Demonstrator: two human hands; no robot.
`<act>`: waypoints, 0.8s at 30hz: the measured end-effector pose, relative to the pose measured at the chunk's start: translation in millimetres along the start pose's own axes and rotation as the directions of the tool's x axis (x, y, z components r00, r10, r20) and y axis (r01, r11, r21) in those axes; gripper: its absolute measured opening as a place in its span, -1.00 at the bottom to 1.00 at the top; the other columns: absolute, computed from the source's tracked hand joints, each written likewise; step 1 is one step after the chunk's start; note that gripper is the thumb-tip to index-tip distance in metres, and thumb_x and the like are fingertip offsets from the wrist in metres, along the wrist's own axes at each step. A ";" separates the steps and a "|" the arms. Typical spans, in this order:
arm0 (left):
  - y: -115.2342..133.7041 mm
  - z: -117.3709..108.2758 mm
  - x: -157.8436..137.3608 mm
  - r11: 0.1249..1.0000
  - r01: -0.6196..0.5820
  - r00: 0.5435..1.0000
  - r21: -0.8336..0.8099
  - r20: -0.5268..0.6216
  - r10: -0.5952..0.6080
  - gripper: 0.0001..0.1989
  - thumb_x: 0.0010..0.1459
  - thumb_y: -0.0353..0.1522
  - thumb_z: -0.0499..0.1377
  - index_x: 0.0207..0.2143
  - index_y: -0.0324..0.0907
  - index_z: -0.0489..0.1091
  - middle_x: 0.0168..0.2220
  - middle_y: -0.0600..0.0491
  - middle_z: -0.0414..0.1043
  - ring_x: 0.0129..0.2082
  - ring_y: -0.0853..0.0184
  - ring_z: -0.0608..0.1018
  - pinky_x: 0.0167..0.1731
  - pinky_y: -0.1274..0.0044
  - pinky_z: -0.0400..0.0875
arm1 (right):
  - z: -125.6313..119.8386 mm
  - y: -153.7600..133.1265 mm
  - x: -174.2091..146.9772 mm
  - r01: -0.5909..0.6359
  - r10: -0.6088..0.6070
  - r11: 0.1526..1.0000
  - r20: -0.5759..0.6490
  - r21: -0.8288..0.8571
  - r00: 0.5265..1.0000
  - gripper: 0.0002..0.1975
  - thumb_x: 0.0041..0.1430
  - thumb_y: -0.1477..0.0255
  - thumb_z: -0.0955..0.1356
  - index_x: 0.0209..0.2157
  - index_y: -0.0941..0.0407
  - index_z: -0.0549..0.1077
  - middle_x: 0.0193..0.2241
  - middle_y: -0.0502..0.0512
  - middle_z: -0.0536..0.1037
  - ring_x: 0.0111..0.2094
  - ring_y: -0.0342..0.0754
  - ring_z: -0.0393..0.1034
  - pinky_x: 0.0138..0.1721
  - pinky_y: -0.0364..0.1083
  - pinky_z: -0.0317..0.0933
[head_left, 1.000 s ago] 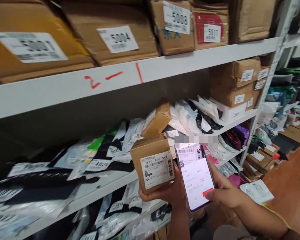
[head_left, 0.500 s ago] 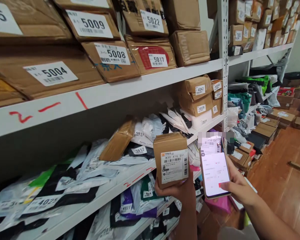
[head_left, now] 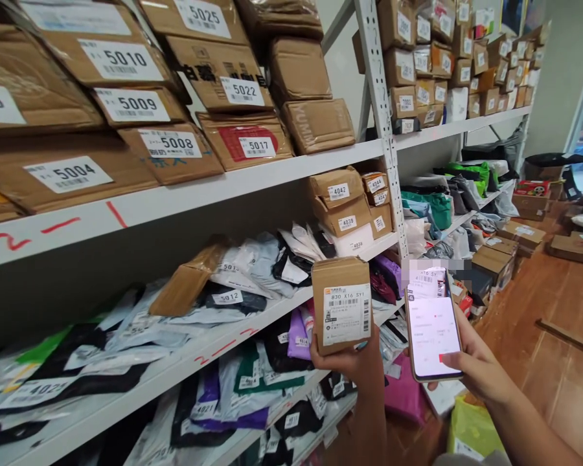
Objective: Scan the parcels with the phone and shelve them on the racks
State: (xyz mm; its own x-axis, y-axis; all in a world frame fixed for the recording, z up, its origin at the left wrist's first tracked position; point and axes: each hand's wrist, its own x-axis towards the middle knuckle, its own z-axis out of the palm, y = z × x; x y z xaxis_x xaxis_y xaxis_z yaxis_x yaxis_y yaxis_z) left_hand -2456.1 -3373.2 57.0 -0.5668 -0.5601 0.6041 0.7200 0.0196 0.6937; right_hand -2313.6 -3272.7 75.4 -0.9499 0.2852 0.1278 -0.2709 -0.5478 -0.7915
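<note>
A small brown cardboard box (head_left: pixel 341 272) stands upright in my left hand (head_left: pixel 352 362), gripped from below and behind. Its front carries a white shipping label (head_left: pixel 346 314) printed "B30 X16 SY1" with barcodes. To the right of the box, my right hand (head_left: pixel 471 359) is wrapped around a smartphone (head_left: pixel 432 336) with its screen lit. The thumb rests on the lower screen, at a red button. At the top of the screen a picture of the label shows, partly blurred out. Box and phone are apart, side by side in front of the shelves.
A white shelf (head_left: pixel 291 162) at upper left bears numbered cartons such as 5017 (head_left: pixel 252 139). Bagged parcels (head_left: pixel 252 259) lie on the shelf below. A perforated post (head_left: pixel 381 116) rises right of centre. Pink (head_left: pixel 404 395) and yellow-green (head_left: pixel 473 427) packages lie on the wooden floor (head_left: pixel 554 401).
The view has turned to the right, so the shelves sit further left. Both hands keep hold of the box and the phone, which appear slightly further right.
</note>
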 end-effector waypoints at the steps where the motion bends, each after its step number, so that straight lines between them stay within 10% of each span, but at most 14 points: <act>1: 5.7 2.9 -6.0 1.000 -0.009 1.000 0.001 0.003 0.009 -0.11 -0.20 -0.37 0.40 0.11 -0.04 -0.04 0.23 -0.25 0.13 0.09 0.10 0.49 -0.27 0.41 0.62 | -6.1 -4.3 -4.5 -0.002 0.002 1.000 -0.009 0.002 1.000 0.20 -0.05 0.47 0.54 0.43 -0.18 -0.23 0.12 0.12 0.53 -0.40 -0.03 0.54 -0.49 -0.07 0.47; 14: 32.9 25.7 -46.7 1.000 0.015 0.994 -0.002 0.111 -0.014 -0.13 -0.16 -0.39 0.36 0.13 -0.08 -0.08 0.20 -0.31 0.15 0.12 0.04 0.48 -0.14 0.32 0.60 | -56.5 -31.7 -34.9 0.018 -0.016 0.998 -0.049 0.059 0.999 0.27 -0.04 0.42 0.55 0.43 -0.19 -0.36 0.08 0.15 0.58 -0.37 0.04 0.57 -0.49 -0.05 0.46; 20: 18.7 44.3 -44.3 1.000 -0.002 0.987 0.011 0.159 0.000 -0.14 -0.14 -0.39 0.35 0.12 -0.08 -0.11 0.24 -0.32 0.09 0.18 0.05 0.44 0.02 0.21 0.52 | -62.7 -36.9 -24.6 0.055 -0.051 0.998 -0.108 0.036 0.993 0.27 -0.03 0.42 0.54 0.43 -0.18 -0.38 0.18 0.20 0.49 -0.07 0.24 0.55 -0.51 -0.06 0.46; 24: 2.9 67.4 -38.3 0.999 -0.016 0.988 -0.031 0.154 0.021 -0.12 -0.18 -0.36 0.37 0.12 -0.11 -0.07 0.21 -0.31 0.13 0.18 0.03 0.44 -0.05 0.26 0.56 | -67.8 -37.3 -10.2 0.078 -0.074 0.997 -0.111 0.030 0.991 0.27 -0.03 0.40 0.55 0.43 -0.17 -0.39 0.06 0.19 0.58 -0.22 0.15 0.58 -0.49 -0.05 0.46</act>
State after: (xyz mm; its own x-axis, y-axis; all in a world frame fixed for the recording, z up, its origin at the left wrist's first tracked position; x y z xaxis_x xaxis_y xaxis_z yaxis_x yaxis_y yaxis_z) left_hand -2459.3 -3295.9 62.3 -0.6064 -0.4258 0.6715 0.7411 0.0033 0.6714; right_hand -2283.3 -3201.8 63.2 -0.9041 0.4103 0.1192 -0.3487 -0.5474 -0.7608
